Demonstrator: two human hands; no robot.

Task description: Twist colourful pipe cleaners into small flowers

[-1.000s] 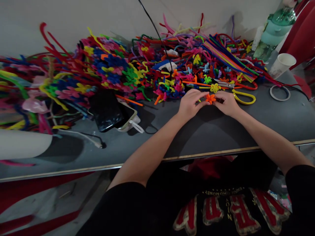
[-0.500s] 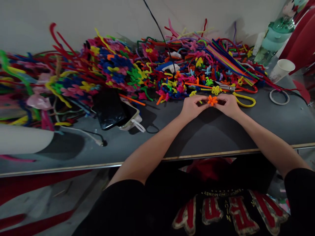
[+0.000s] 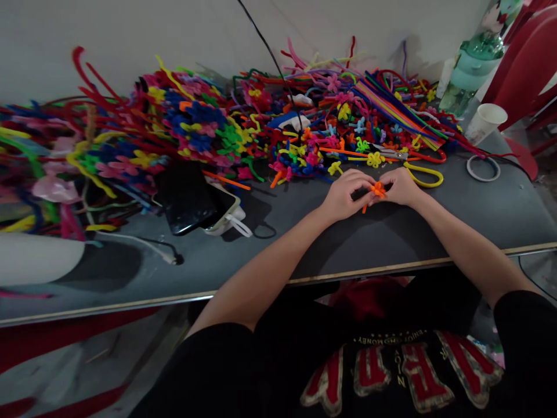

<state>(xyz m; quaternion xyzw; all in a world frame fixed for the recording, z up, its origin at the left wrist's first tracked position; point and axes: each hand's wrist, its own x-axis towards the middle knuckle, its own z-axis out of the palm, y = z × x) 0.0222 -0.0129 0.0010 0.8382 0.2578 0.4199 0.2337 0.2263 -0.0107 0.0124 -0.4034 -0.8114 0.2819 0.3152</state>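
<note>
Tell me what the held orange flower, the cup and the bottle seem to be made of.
The orange flower: probably pipe cleaner, judging by its soft, matte strands; any wire core is hidden.
The cup: probably paper, whitish and matte with a thin rim.
The bottle: likely plastic, green-tinted, partly see-through and shiny, though glass is possible.

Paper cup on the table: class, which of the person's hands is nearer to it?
Right. The right hand is to the left of the paper cup, nearer the front edge of the table; the left hand is farther left, past the right hand.
</note>
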